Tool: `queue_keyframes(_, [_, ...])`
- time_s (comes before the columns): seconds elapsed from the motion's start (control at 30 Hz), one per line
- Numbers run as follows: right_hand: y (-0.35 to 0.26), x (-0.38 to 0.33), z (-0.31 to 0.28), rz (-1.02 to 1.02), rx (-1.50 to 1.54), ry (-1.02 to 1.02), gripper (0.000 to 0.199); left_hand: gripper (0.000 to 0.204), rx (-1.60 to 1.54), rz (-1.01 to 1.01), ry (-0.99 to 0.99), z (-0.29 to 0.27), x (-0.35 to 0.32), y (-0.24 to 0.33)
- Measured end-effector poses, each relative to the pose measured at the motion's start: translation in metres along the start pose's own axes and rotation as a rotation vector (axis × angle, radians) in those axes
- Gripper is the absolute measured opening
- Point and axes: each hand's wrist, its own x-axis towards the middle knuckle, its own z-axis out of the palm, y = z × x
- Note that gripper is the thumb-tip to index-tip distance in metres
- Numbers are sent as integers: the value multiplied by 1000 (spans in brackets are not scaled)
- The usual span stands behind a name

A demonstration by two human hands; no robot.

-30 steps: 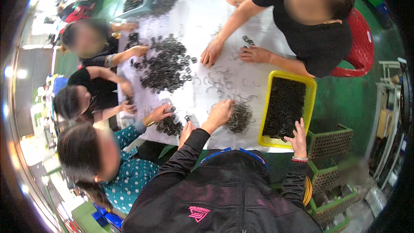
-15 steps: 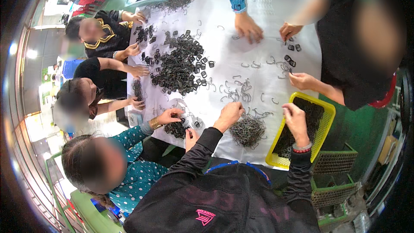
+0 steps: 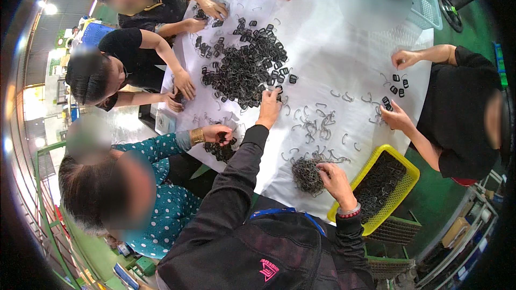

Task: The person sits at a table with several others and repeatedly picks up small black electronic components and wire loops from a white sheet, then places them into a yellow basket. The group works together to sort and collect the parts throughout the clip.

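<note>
At far left, a co-worker's hand (image 3: 217, 133) is above a small dark pile (image 3: 219, 151). Next, the large pile of black buckles (image 3: 239, 72) lies on the white sheet (image 3: 274, 156). The person's left hand (image 3: 269, 108) is at its lower right edge, fingers bent; whether they grip a buckle cannot be determined. Loose curved wire hooks (image 3: 325, 129) lie beyond the hook pile (image 3: 306, 177). The right hand (image 3: 336, 182) meets this pile's right edge, fingers curled; any grip cannot be confirmed. At right, the yellow basket (image 3: 393, 205) contains many dark pieces. Judged status: partly complete; both piles await handling.
</note>
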Motion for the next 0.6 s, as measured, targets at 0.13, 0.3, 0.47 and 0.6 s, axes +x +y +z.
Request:
queue_keyframes(0.13, [7,-13,-3,20,-30,29,20,36,-6,-65,-79,15,2,10])
queue_keyframes(0.3, [1,-9,-8,49,-34,87,19,23,-212,-33,-76,7,2,31])
queue_keyframes(0.47, [-13,12,-1,40,42,105,20,34,-1132,-485,-332,-25,2,30])
queue_keyframes(0.6, [-22,13,9,17,20,91,20,51,-753,-455,-351,-47,11,14])
